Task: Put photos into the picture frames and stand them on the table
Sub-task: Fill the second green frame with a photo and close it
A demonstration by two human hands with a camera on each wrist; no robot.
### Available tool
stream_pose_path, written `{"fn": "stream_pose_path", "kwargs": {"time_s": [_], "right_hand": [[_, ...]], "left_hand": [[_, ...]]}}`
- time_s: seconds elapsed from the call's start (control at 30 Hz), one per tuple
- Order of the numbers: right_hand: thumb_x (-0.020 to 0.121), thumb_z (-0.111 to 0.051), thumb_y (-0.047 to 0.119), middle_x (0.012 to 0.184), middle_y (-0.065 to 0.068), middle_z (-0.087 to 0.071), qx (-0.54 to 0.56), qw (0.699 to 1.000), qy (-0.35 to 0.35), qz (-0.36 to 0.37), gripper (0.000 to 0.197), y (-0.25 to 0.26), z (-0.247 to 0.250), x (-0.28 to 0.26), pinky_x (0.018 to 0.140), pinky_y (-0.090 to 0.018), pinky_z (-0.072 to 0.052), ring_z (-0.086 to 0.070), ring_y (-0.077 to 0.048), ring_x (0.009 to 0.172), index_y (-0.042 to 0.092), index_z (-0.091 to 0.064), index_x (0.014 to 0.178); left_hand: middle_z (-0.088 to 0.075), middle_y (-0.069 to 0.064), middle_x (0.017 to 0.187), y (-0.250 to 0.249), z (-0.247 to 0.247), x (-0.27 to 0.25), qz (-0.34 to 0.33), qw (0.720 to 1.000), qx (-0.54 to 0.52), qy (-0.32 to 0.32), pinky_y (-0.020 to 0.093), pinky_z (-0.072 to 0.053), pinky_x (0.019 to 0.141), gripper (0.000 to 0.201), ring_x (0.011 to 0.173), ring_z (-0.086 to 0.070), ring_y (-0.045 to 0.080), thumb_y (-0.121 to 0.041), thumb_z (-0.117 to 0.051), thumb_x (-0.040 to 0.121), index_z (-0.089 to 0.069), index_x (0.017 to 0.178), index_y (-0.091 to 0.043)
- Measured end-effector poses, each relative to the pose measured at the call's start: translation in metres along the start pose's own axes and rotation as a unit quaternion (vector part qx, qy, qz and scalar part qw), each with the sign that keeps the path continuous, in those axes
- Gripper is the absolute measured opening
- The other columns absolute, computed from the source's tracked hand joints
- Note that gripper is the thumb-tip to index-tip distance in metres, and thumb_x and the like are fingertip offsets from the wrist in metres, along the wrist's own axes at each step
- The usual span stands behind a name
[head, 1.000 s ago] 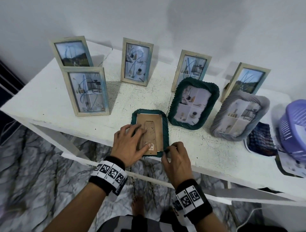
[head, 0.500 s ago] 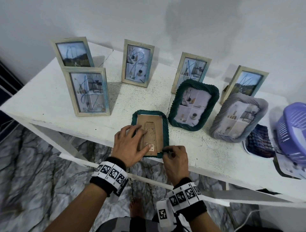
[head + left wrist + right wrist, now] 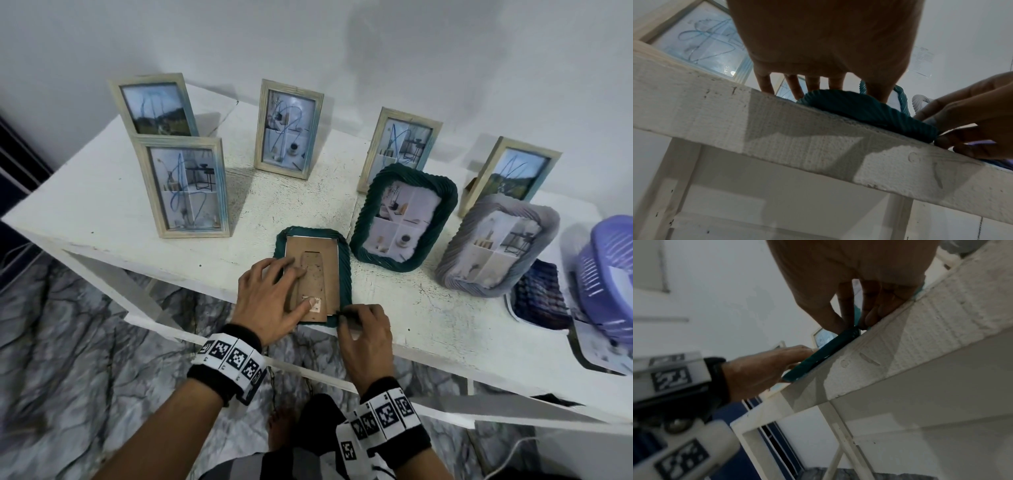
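Frame: dark green ribbed picture frame (image 3: 345, 270) is lying face down at the white table (image 3: 102, 219) edge, exposing its back.
Backing: brown cardboard backing board (image 3: 317, 274) is being pressed flat.
Left hand (image 3: 274, 301): grip wide, fingers spread, pinning it.
Right hand (image 3: 366, 329): grip narrow, pinching the frame's near corner, probably fastening it.

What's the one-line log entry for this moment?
left hand presses backing board | right hand pinches face-down green frame corner | table edge

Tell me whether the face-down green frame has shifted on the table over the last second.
No. The face-down green frame lies at the same spot by the table's front edge, just left of the standing green frame.
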State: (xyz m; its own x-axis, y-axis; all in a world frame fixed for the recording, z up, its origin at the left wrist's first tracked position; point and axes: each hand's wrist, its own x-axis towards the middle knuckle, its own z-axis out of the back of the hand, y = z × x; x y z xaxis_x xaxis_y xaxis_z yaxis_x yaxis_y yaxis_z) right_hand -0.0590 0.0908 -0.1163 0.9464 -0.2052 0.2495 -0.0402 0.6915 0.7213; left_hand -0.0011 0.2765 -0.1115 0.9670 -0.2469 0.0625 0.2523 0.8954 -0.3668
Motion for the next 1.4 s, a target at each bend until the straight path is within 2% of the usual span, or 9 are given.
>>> {"fn": "stream_pose_path", "kwargs": {"time_s": [0.17, 0.3, 0.37, 0.53, 0.67, 0.83, 1.07, 1.2, 1.4], "right_hand": [[0.079, -0.065, 0.034, 0.122, -0.012, -0.05, -0.106, 0.986, 0.06, 0.116, 0.042, 0.007, 0.005, 0.003, 0.084, -0.036, -0.046, -0.048, -0.029, 0.102, 0.025, -0.062, 0.12], [0.077, -0.061, 0.044, 0.118, -0.012, -0.055, -0.157, 0.969, 0.118, 0.149, 0.043, 0.001, 0.003, 0.005, 0.079, -0.043, -0.051, -0.05, -0.033, 0.101, 0.028, -0.059, 0.117], [0.079, -0.058, 0.043, 0.116, -0.012, -0.055, -0.154, 0.969, 0.121, 0.153, 0.042, -0.003, 0.001, 0.004, 0.079, -0.044, -0.052, -0.049, -0.032, 0.101, 0.025, -0.06, 0.117], [0.08, -0.059, 0.035, 0.115, -0.014, -0.055, -0.134, 0.972, 0.101, 0.164, 0.038, -0.006, -0.003, 0.002, 0.078, -0.041, -0.051, -0.046, -0.031, 0.1, 0.023, -0.062, 0.116], [0.075, -0.075, 0.024, 0.117, -0.014, -0.055, -0.131, 0.973, 0.099, 0.16, 0.044, -0.009, -0.004, 0.0, 0.079, -0.043, -0.051, -0.045, -0.033, 0.102, 0.022, -0.063, 0.117], [0.074, -0.078, 0.021, 0.118, -0.014, -0.055, -0.128, 0.975, 0.097, 0.152, 0.046, -0.009, -0.007, 0.0, 0.081, -0.042, -0.05, -0.045, -0.033, 0.104, 0.022, -0.065, 0.117], [0.073, -0.079, 0.021, 0.119, -0.014, -0.054, -0.126, 0.976, 0.098, 0.148, 0.046, -0.01, -0.008, -0.002, 0.081, -0.041, -0.05, -0.046, -0.034, 0.104, 0.023, -0.065, 0.117], [0.073, -0.08, 0.021, 0.118, -0.015, -0.055, -0.127, 0.976, 0.095, 0.15, 0.046, -0.011, -0.008, -0.002, 0.081, -0.041, -0.049, -0.045, -0.033, 0.104, 0.022, -0.066, 0.117], [0.073, -0.079, 0.021, 0.119, -0.014, -0.054, -0.126, 0.976, 0.098, 0.146, 0.046, -0.01, -0.007, -0.002, 0.08, -0.041, -0.05, -0.045, -0.032, 0.106, 0.022, -0.065, 0.118]], "left_hand": [[-0.038, -0.007, 0.15, 0.0, -0.001, -0.004, 0.0, 1.0, -0.023, 0.001, 0.049, -0.031, 0.107, 0.061, 0.137, -0.025, 0.02, -0.069, -0.029, 0.089, -0.047, 0.136, -0.034], [-0.039, -0.003, 0.152, 0.008, 0.001, -0.01, -0.008, 0.991, -0.131, -0.019, 0.044, -0.032, 0.109, 0.053, 0.137, -0.03, 0.018, -0.05, -0.025, 0.099, -0.048, 0.14, -0.028], [-0.044, 0.002, 0.145, 0.013, 0.005, -0.018, 0.008, 0.985, -0.166, -0.046, 0.042, -0.038, 0.106, 0.047, 0.131, -0.039, 0.019, -0.044, -0.035, 0.096, -0.054, 0.133, -0.022], [-0.052, -0.002, 0.109, 0.014, 0.009, -0.047, 0.033, 0.989, -0.115, -0.088, 0.036, -0.053, 0.079, 0.028, 0.099, -0.056, 0.018, -0.046, -0.058, 0.084, -0.064, 0.094, -0.02], [-0.054, 0.002, 0.105, 0.001, 0.003, -0.053, 0.086, 0.98, -0.137, -0.119, 0.037, -0.055, 0.076, 0.023, 0.093, -0.059, 0.019, -0.036, -0.066, 0.085, -0.068, 0.098, -0.016], [-0.055, 0.002, 0.095, -0.009, 0.006, -0.057, 0.121, 0.977, -0.116, -0.129, 0.035, -0.054, 0.064, 0.013, 0.082, -0.058, 0.019, -0.028, -0.069, 0.085, -0.068, 0.091, -0.017], [-0.053, -0.004, 0.096, -0.015, 0.008, -0.055, 0.162, 0.963, -0.181, -0.115, 0.022, -0.041, 0.077, 0.013, 0.083, -0.052, 0.009, -0.018, -0.068, 0.087, -0.069, 0.1, -0.016], [-0.056, -0.003, 0.1, -0.015, 0.009, -0.052, 0.181, 0.942, -0.265, -0.1, 0.024, -0.05, 0.082, 0.014, 0.088, -0.057, 0.007, -0.012, -0.067, 0.088, -0.071, 0.098, -0.02], [-0.059, -0.003, 0.092, -0.015, 0.005, -0.054, 0.175, 0.95, -0.219, -0.134, 0.027, -0.052, 0.073, 0.009, 0.08, -0.058, 0.011, -0.014, -0.071, 0.084, -0.071, 0.093, -0.014]]}}
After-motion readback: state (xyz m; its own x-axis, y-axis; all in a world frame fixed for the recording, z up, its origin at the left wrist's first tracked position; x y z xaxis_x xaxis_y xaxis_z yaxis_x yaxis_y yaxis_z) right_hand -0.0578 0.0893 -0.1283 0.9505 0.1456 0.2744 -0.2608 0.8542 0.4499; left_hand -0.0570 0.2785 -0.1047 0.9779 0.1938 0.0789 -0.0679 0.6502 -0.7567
